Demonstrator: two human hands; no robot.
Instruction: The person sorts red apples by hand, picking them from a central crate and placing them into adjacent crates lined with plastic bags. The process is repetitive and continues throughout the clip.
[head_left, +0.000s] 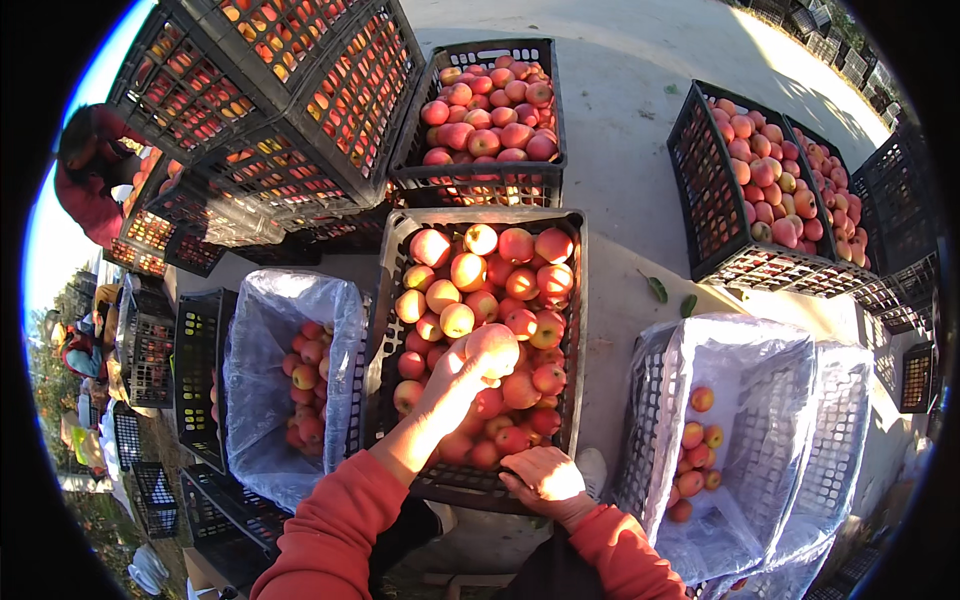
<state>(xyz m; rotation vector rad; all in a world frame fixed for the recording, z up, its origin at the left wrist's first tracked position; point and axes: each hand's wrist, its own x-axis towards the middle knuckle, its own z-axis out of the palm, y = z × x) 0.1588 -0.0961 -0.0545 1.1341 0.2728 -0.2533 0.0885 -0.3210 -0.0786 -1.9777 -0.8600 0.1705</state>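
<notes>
A black plastic crate (486, 219) full of red and yellowish apples (468, 271) stands in front of me. My left hand (450, 382) grips an apple (492, 350) and lifts it over the pile, near the crate's middle. Low at the crate's near right corner lies my right hand (546, 477), beside the near apples; its fingertips are partly tucked down, and whether they touch an apple is not clear. To the left, a crate lined with clear plastic (259, 450) holds several apples. Another plastic-lined crate (750, 525), to the right, has several apples at its bottom.
Tall stacks of full crates (285, 112) rise at the upper left. Beyond the middle crate stands another full one (480, 171); more full crates (720, 259) stand at the right. A person in dark red (86, 187) bends at the far left. Loose leaves (657, 289) lie on the concrete.
</notes>
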